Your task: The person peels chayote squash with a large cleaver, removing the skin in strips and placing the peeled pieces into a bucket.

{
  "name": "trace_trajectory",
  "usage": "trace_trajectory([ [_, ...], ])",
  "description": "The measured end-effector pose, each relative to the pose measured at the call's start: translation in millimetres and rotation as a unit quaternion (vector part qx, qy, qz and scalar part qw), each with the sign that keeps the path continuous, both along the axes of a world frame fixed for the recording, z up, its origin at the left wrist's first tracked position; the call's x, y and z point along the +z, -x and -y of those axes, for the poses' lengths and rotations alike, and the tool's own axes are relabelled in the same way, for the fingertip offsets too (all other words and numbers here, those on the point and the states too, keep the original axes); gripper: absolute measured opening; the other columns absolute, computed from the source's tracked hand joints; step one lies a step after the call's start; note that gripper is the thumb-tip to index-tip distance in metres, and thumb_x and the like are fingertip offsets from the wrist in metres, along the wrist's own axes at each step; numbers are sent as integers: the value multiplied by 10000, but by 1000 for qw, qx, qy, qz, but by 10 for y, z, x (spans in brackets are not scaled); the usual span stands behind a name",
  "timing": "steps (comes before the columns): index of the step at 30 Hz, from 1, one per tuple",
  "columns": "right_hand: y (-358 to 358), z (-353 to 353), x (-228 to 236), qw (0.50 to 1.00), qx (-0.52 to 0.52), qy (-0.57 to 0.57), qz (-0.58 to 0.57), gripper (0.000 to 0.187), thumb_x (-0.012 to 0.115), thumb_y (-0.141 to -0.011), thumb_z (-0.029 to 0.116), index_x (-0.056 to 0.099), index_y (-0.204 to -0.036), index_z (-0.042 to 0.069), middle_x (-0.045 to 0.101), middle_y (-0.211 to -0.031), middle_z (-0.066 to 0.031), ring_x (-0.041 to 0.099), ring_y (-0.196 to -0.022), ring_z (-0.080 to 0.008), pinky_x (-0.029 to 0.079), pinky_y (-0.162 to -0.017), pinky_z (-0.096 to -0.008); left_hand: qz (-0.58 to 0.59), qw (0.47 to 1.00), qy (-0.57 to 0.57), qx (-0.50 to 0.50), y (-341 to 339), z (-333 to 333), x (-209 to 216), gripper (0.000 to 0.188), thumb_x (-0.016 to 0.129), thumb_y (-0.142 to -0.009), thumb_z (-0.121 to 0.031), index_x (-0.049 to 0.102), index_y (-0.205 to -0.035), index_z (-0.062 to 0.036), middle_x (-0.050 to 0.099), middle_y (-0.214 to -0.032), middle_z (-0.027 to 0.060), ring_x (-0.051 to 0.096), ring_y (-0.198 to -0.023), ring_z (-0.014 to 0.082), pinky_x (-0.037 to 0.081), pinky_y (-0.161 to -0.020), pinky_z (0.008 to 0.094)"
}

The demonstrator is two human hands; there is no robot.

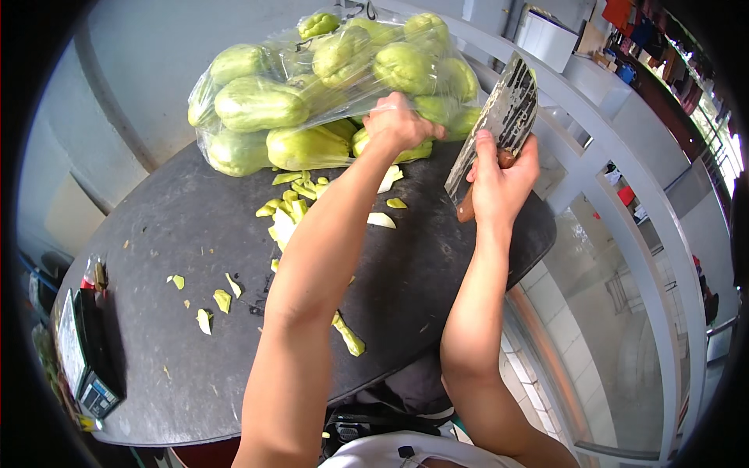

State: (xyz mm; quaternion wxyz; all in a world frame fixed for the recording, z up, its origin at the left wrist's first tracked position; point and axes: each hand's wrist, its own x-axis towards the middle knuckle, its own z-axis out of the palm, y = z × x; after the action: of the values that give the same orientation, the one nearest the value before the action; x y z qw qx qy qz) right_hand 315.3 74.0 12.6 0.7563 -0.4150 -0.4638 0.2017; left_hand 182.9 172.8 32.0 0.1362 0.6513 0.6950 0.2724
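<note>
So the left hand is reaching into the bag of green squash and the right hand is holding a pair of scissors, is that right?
Not quite: the head view shows the right hand holding a cleaver, not scissors. The left hand does reach into the bag of green squash.

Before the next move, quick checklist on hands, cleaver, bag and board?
1. Right hand grips the cleaver by its handle: ok.
2. Blade raised clear of the dark board: ok.
3. Left hand away from the blade: ok, a gap shows between them.
4. Left hand on a gourd at the mouth of the plastic bag: in contact; whether it grips one, cannot tell.
5. Cutting spot free of scraps: not ok, green peel pieces lie below the bag.
6. Scale clear of the work: ok, at the board's left edge.
</note>
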Motion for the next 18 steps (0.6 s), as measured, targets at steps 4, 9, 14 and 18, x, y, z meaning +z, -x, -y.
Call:
trace_trajectory([
  [4, -24, 24, -2, 1000, -5, 18, 8, 212, 714, -871, 53, 577, -1013, -22, 663, -823, -36, 569, -673, -74, 483, -657, -269, -18, 999, -18, -29, 109, 87, -15, 806, 895, -531, -555, 717, -1067, 20, 709, -1140, 177, 697, -1046, 287, 558, -913, 383],
  [9, -30, 53, 20, 1000, 4, 10, 4, 219, 714, -871, 60, 581, -1022, -24, 664, -808, -40, 576, -687, -80, 485, -668, -273, 8, 996, -29, -85, 372, 305, -68, 803, 859, -527, -593, 728, -959, 71, 730, -1009, 201, 720, -928, 292, 574, -853, 381],
  [14, -20, 10, -26, 999, -17, 31, 33, 256, 728, -859, 90, 602, -1044, -36, 699, -845, -75, 612, -715, -126, 503, -708, -296, 135, 985, 53, -90, 599, 613, -67, 704, 899, -538, -448, 707, -946, 94, 716, -932, 161, 717, -828, 236, 608, -762, 368],
  [18, 75, 49, 14, 999, -8, 26, 46, 271, 726, -861, 92, 607, -1068, -35, 709, -865, -88, 629, -740, -123, 507, -721, -293, 345, 925, 73, -142, 851, 941, -177, 561, 823, -707, -232, 640, -1113, 110, 682, -1056, 176, 682, -937, 257, 647, -743, 391],
])
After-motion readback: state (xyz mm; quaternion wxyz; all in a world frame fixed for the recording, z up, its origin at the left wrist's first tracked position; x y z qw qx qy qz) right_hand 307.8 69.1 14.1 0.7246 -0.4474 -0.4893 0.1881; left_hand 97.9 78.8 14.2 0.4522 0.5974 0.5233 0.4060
